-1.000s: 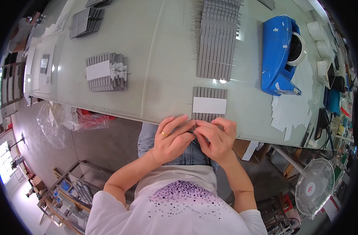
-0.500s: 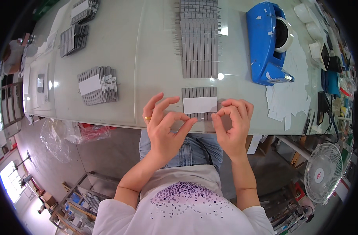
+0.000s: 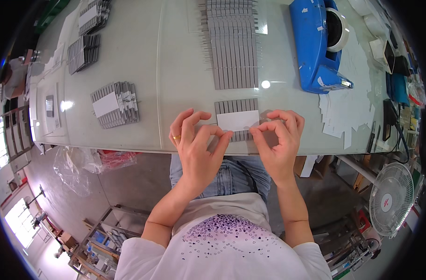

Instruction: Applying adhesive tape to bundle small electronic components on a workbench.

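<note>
A white paper strip lies across a small row of grey flat bars near the table's front edge. At the strip's lower left corner is my left hand, thumb and forefinger pinched together, a ring on one finger. My right hand pinches at the lower right corner, its other fingers curled loosely above. Both sets of fingertips meet the strip's near edge. Beyond it, a long stack of similar grey bars with thin wires sticking out at the sides runs away from me.
A blue tape dispenser holding a white roll stands at the right, beside white paper pieces. Bundles of grey bars with white strips lie at the left. A fan stands below the table's right side.
My fingertips have moved slightly away from me, from just below the strip onto its near edge. The whole view has shifted a little.
</note>
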Tool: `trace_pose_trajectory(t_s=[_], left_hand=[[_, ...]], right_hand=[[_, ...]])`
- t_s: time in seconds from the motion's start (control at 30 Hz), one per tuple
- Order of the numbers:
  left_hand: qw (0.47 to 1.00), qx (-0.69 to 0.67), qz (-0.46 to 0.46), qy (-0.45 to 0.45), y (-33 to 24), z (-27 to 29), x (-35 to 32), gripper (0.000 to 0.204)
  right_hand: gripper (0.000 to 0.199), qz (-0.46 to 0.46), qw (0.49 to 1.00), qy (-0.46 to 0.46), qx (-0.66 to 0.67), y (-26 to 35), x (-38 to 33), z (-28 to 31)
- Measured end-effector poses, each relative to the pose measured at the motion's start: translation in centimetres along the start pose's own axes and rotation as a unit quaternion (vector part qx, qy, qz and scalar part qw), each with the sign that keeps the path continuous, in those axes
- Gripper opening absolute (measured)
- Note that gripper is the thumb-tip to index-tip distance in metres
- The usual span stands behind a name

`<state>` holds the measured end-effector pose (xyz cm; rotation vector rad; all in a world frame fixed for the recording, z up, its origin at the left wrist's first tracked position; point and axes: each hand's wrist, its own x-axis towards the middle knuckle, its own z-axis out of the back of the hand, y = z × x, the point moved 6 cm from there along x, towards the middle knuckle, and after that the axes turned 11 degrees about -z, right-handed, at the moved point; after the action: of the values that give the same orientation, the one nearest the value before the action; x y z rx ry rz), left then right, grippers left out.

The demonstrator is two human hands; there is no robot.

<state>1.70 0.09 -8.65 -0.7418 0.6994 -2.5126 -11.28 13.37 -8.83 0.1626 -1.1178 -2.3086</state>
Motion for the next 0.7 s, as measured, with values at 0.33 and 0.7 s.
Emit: trace_pose_trajectory(t_s=[0.33,0.7], left_hand=[[0.97,-0.055,-0.235,0.011,-0.9,-0.6,-4.2,0.028],[0.969,-0.042,-0.244,0.011,-0.5,-1.3,-4.6,0.027]], right_hand=[[0.019,0.197,0.979,0.054,-0.003,1.2,-2.9,-0.9],[0.017,0.21,0.977,0.03,-0.036,1.2,-2.9,-1.3]])
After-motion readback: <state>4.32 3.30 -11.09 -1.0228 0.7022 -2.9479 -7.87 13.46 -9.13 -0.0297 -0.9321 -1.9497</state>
